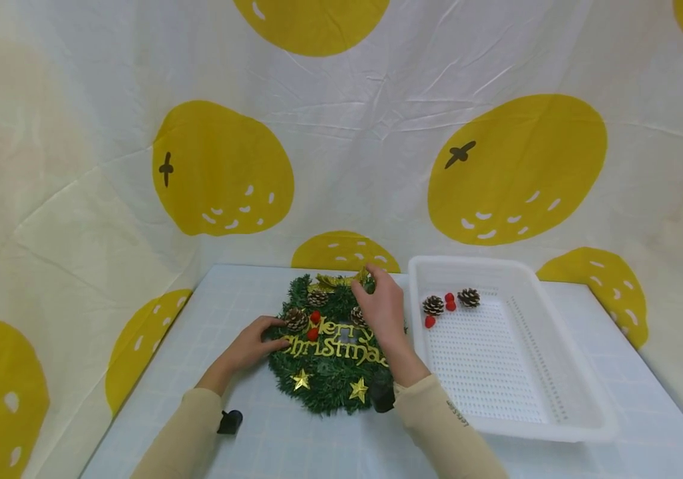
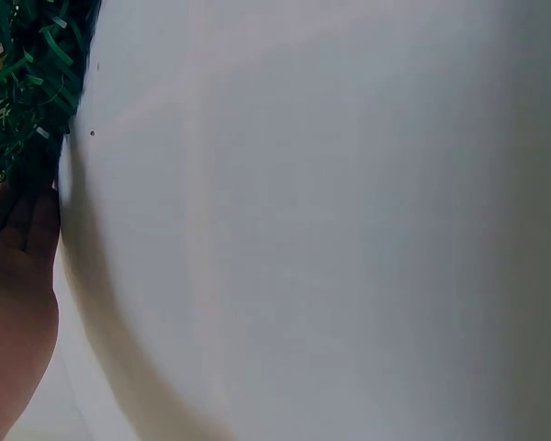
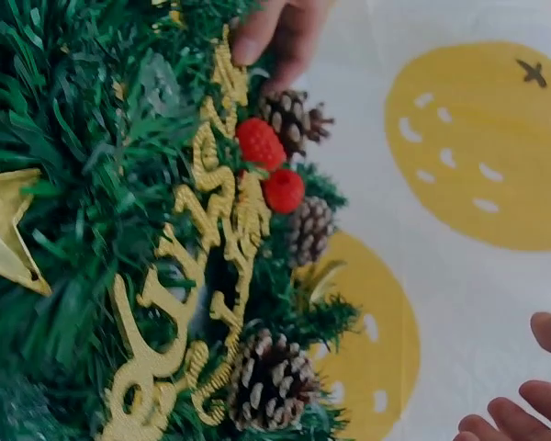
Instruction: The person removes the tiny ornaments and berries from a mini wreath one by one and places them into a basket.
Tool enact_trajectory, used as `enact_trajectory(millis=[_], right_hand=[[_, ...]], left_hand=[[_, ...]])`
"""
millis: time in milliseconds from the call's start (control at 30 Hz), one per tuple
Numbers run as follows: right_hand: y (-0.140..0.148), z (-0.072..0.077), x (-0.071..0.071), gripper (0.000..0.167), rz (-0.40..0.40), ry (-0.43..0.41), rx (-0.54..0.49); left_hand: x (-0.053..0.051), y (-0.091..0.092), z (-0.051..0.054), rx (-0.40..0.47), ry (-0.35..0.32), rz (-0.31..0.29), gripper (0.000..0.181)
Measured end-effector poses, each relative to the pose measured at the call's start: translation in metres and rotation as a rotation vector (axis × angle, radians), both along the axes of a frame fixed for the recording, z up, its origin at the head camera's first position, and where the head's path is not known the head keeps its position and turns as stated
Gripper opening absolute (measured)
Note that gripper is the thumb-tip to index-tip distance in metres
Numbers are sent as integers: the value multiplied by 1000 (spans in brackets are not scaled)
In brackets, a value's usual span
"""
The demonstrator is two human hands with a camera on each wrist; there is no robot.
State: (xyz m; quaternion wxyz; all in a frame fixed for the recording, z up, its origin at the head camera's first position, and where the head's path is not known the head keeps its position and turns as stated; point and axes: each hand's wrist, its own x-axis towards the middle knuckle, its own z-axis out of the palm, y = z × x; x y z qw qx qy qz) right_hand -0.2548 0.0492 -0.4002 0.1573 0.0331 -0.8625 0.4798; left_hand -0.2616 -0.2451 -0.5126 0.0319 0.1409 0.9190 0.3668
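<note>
A white cloth printed with big yellow fruit hangs behind and beside a table (image 1: 257, 446) covered in pale fabric. The green wreath (image 1: 323, 396) lies on the table in front of the person, left of a white basket (image 1: 563, 346). Gold "Merry Christmas" lettering (image 1: 335, 349) crosses it, with red berries (image 1: 313, 334), three pinecones (image 1: 296, 320), two gold stars (image 1: 301, 380) low down and a gold ribbon (image 1: 331, 282) along the far edge.

The left hand (image 1: 253, 342) holds the wreath's left edge. From the head, thumb and forefinger show on top; only the left wrist view shows other fingers reaching in beneath the foliage. The right hand (image 1: 382, 301) is at the ribbon's right end. The right wrist view shows its thumb and fingers spread apart, with nothing seen between them; whether a fingertip touches the ribbon, I cannot tell.

That close view also brings out the berries' bumpy skin and the pale-tipped scales of the pinecones. Only the head view takes in the basket, where two loose pinecones (image 1: 468, 298) and some loose berries (image 1: 430, 321) lie near the far left corner.
</note>
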Motion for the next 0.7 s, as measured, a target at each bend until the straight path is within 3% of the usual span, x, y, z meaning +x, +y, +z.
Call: enact_trajectory(millis=[700], right_hand=[[-19, -39, 11, 46, -20, 62, -31]], left_hand=[[0, 0, 2, -13, 8, -7, 54]])
